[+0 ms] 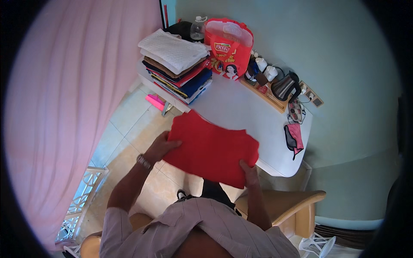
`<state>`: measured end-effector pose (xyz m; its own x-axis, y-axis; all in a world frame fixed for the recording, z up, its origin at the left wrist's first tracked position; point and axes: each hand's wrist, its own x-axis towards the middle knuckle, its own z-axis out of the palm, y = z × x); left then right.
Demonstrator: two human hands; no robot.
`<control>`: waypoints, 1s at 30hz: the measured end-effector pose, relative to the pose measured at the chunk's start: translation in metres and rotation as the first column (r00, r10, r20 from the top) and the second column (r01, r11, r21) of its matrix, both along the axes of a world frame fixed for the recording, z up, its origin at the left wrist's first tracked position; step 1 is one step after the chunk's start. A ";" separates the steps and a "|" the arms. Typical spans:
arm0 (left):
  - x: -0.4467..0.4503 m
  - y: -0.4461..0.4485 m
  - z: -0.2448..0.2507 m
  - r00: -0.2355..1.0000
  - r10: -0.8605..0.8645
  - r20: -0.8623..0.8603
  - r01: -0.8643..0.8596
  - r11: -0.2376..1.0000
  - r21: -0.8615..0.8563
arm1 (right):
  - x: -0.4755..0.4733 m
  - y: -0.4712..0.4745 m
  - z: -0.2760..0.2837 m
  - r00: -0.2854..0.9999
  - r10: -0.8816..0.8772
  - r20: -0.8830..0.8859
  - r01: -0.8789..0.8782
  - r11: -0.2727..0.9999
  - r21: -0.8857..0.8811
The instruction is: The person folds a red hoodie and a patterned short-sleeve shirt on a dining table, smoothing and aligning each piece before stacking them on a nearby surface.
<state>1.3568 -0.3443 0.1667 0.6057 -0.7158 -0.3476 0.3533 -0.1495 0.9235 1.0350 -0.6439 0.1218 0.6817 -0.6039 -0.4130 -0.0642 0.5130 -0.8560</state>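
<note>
A folded red cloth (213, 148) is held up in front of me, above the floor and the near edge of the white table (222, 100). At its left edge my left hand (161, 146) grips it, thumb on top, with a metal-band watch on the wrist. My right hand (250, 172) pinches the cloth's lower right corner. Beyond it, on the table's left end, stands a stack of folded cloths (180, 77) in several colours, topped by a white quilted cloth (174, 50).
Along the wall stand a red shopping bag (230, 51), a plastic bottle (197, 29), a wooden tray (266, 98) and an electric kettle (284, 87). A pink and black pouch (294, 138) lies at the right. Nearby are a tan chair (280, 206) and a pink curtain (67, 96).
</note>
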 end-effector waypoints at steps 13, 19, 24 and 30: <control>0.167 -0.243 -0.085 0.952 -0.110 0.287 0.051 0.977 0.207 | 0.129 -0.176 -0.067 0.982 -0.136 -0.128 0.130 0.990 -0.053; 0.138 -0.223 -0.109 0.965 0.129 0.229 -0.129 0.992 -0.017 | 0.131 -0.173 -0.042 0.976 -0.132 -0.173 0.133 0.991 -0.008; 0.079 -0.202 -0.103 0.895 0.428 -0.126 -0.413 0.902 0.129 | 0.124 -0.177 -0.060 0.970 -0.114 -0.216 0.107 0.993 -0.040; 0.079 -0.211 -0.105 0.880 0.347 -0.326 -0.334 0.938 0.095 | 0.127 -0.163 -0.062 0.954 -0.197 -0.227 0.200 0.980 -0.007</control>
<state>1.4353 -0.5553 0.0621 0.6545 -0.4699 -0.5923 0.6732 0.0057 0.7394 1.1617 -0.8065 0.0601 0.4369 -0.7100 -0.5522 -0.1497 0.5480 -0.8230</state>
